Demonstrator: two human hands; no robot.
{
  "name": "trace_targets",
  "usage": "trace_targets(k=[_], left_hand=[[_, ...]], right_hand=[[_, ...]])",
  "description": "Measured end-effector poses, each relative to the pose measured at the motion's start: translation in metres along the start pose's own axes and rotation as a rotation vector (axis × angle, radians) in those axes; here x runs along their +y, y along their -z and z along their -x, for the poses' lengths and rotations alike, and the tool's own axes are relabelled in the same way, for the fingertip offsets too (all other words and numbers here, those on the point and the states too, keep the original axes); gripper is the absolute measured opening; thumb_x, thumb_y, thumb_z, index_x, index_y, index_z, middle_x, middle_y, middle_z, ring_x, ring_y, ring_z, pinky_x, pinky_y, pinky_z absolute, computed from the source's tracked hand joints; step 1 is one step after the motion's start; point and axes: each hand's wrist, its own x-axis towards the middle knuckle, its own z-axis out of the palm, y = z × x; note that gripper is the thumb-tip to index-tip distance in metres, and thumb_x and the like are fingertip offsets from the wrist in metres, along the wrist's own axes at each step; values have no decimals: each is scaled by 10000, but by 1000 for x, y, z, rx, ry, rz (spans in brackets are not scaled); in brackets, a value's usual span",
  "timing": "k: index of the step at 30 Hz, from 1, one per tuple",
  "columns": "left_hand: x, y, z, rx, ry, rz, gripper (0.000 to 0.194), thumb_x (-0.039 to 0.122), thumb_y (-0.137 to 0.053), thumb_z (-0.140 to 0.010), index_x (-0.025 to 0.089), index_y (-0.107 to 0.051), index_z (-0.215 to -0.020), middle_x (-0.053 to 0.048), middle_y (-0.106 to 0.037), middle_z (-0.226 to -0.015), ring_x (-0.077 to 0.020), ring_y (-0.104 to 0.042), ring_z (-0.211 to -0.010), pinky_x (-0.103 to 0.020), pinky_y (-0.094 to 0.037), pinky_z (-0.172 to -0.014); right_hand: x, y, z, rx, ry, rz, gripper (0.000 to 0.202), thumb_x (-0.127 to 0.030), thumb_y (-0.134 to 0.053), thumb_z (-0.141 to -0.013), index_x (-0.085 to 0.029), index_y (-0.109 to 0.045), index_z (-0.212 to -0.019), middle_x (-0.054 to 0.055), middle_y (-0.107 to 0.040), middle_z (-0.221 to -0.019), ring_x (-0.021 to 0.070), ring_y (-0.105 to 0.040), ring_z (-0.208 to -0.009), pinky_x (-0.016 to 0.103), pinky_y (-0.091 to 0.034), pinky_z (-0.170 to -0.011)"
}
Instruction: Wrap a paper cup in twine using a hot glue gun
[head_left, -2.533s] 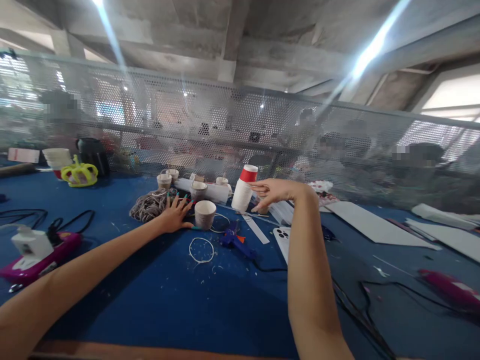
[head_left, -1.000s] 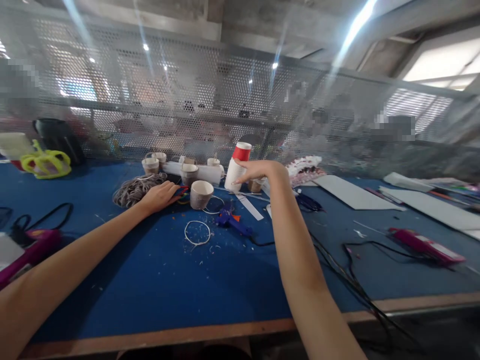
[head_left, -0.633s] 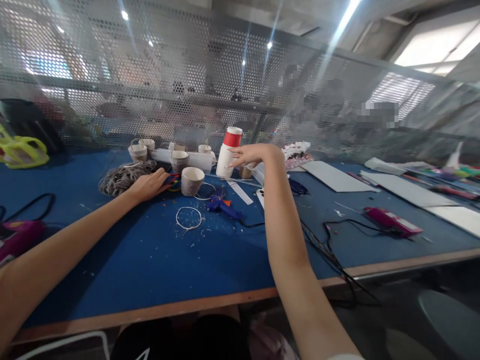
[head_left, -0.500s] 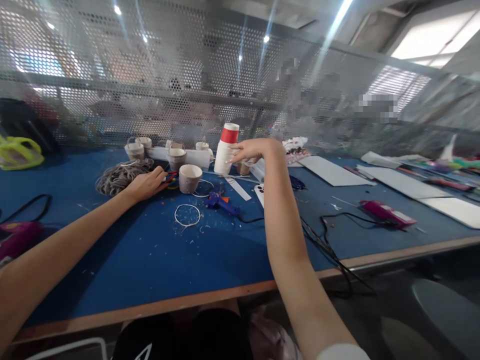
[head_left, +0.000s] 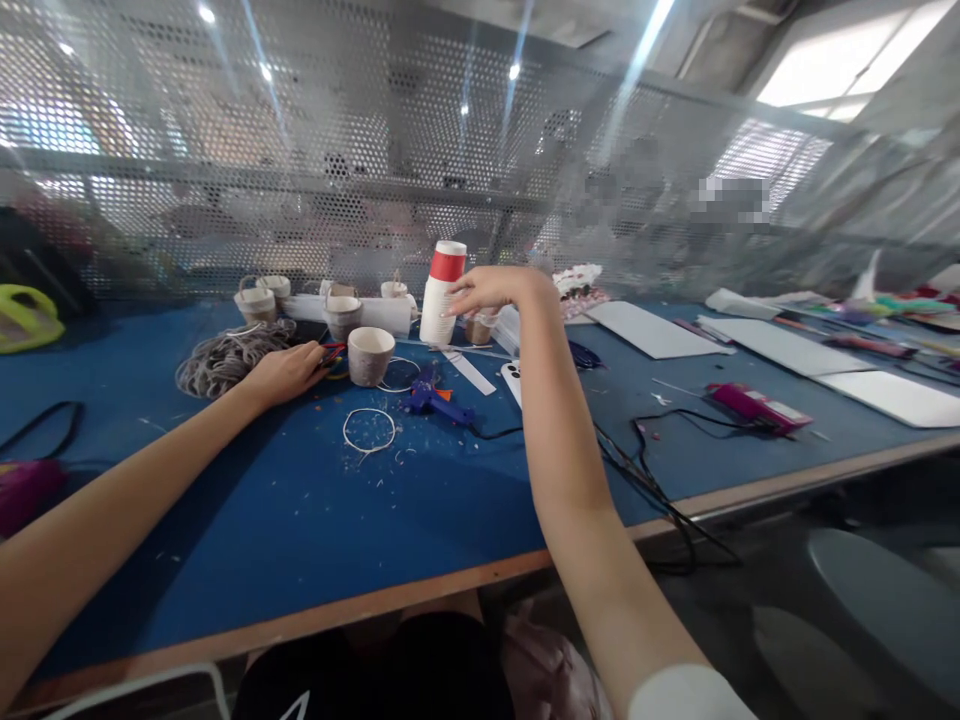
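On the left of the table my left hand [head_left: 289, 372] rests palm down beside a bundle of grey yarn [head_left: 229, 355]. Its fingers lie stretched forward, the tips by a small red-handled tool [head_left: 334, 350] that is partly hidden. A cup wrapped in grey cord [head_left: 370, 357] stands just right of it. My right hand [head_left: 484, 290] reaches over the table with bent wrist and fingers apart. Its fingertips are at the right side of an upside-down stack of white paper cups [head_left: 438, 312], topped by a red-banded cup [head_left: 448, 262]; whether they touch is unclear.
A blue glue gun [head_left: 439, 400] and a white cord ring [head_left: 368, 430] lie in front. Several cord-wrapped cups with handles [head_left: 343, 317] stand behind. White boards [head_left: 660, 330], a magenta glue gun [head_left: 757, 408] and black cables [head_left: 652, 480] lie rightward. A perforated metal screen [head_left: 300, 220] closes the back.
The view has turned slightly, so the table's things sit a little further left in the picture. Both hands keep nearly the same places, the right one still beside the cup stack.
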Motion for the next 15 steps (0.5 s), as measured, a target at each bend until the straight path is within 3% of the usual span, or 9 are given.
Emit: trace_targets(k=[4,8,12,15], left_hand=[[-2,-4,0,102,48,46,338,377,-389,-998,135,-622,-1041,-150,-665,-975,-285,-679,-930,-343,-518,-718],[-4,-8,1,203,275,24,457,467,-462,-965,99,-586,-1205,-220,-635,-1150,-373,-593,-1112,-468,-474,-913],[-6,-13,0,117,524,69,521,471,-425,-979,74,-536,-1297,-230,-601,-1243,-365,-595,-1116,-479,-428,-988],[-8,-14,0,27,492,135,479,440,-466,-970,112,-553,-1309,-204,-556,-1324,-345,-609,-1140,-453,-427,-1024]], right_hand=[[0,-11,-17,-16,-10,-4,425,-260,-718,-860,-184,-660,-1274,120,-710,-1251,266,-696,-1103,356,-570,-888],[-2,-20,-29,-104,-91,50,450,-280,-754,-823,-146,-671,-1245,145,-739,-1149,309,-721,-1024,393,-600,-804],[-1,-18,-32,-149,-80,-13,363,-303,-678,-887,-156,-681,-1218,150,-702,-1247,276,-711,-1053,315,-592,-743],[-1,-15,-31,-145,-20,-5,359,-318,-659,-896,-168,-682,-1222,138,-698,-1263,248,-721,-1000,296,-586,-719]])
